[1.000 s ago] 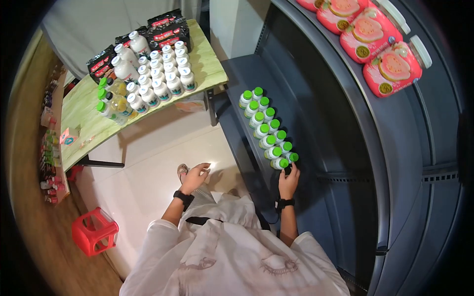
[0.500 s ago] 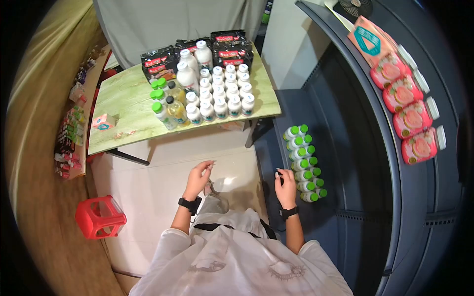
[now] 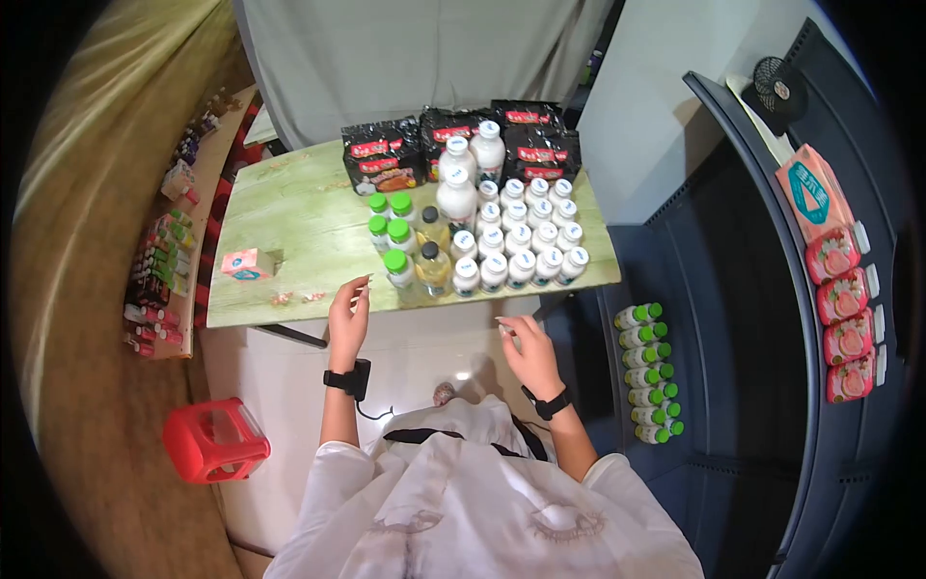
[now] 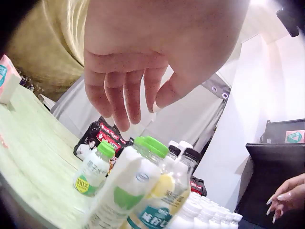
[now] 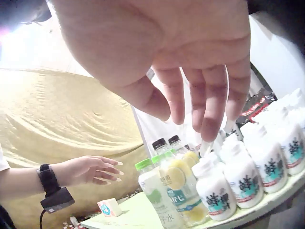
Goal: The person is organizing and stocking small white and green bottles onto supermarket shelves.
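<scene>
My left hand [image 3: 349,323] hovers at the front edge of the green-topped table [image 3: 299,203], empty, its fingers loosely bent. Nearest to it are the green-capped bottles [image 3: 396,262] and two black-capped lemon drink bottles [image 3: 433,272]. In the left wrist view its fingers hang over a green-capped bottle [image 4: 126,186], apart from it. My right hand [image 3: 531,355] is also empty, fingers relaxed, just short of the table edge. Beyond it stand rows of small white bottles [image 3: 521,268]; the right wrist view shows their dark lettering. Larger white bottles [image 3: 457,198] stand behind.
Black packs [image 3: 382,159] line the table's back, and a small pink box [image 3: 248,264] lies left. On the dark shelf unit at right are rows of green-capped bottles [image 3: 644,376], with pink bottles [image 3: 845,294] and a fan [image 3: 777,89] above. A red stool [image 3: 207,444] stands lower left.
My right hand has left the end of the green-capped row on the low shelf and swung left toward the table. The view has turned left, and my left hand has reached the table edge.
</scene>
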Motion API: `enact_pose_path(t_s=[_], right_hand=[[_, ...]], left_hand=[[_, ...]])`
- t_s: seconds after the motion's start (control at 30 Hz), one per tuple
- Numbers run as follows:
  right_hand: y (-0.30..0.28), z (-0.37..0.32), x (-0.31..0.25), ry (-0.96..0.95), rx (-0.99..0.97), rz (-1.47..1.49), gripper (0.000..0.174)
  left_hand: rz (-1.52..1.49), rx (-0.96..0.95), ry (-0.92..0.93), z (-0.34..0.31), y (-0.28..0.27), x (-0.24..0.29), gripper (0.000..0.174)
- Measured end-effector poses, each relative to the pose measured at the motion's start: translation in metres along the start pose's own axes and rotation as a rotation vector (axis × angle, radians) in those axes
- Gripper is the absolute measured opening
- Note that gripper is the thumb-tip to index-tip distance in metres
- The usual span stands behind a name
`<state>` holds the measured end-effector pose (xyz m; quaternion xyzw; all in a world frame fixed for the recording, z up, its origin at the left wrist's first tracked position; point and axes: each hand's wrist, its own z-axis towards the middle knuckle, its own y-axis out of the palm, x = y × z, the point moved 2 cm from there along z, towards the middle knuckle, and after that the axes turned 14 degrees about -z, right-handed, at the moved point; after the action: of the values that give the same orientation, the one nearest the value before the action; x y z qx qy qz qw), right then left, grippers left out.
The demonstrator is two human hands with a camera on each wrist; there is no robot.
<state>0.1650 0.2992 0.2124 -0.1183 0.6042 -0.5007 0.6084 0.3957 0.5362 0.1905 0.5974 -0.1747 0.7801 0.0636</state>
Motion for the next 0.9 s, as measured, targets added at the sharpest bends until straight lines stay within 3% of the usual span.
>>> enact_pose_path(t_s=[0.23,0.47,0.83,0.9], right_hand=[[0.039,0.054,-0.055,-0.075,-0.054,0.109,0.02],[0.04,0.098,-0.074,-0.186,-0.087,0.055,0.02],[0.05,0.18,-0.076,-0.23,-0.153,0.118,0.019],[0.054,0.194,-0.077,-0.253,-0.179,0.127,0.019]], left_hand=[[0.036,-0.072,-0.015,0.061,-0.03,-0.028,0.027],[0.05,-0.094,-0.063,0.092,-0.014,-0.071,0.03],[0.188,-0.258,-0.076,0.146,0.018,-0.11,0.068],[0.203,-0.276,-0.123,0.149,0.023,-0.114,0.068]])
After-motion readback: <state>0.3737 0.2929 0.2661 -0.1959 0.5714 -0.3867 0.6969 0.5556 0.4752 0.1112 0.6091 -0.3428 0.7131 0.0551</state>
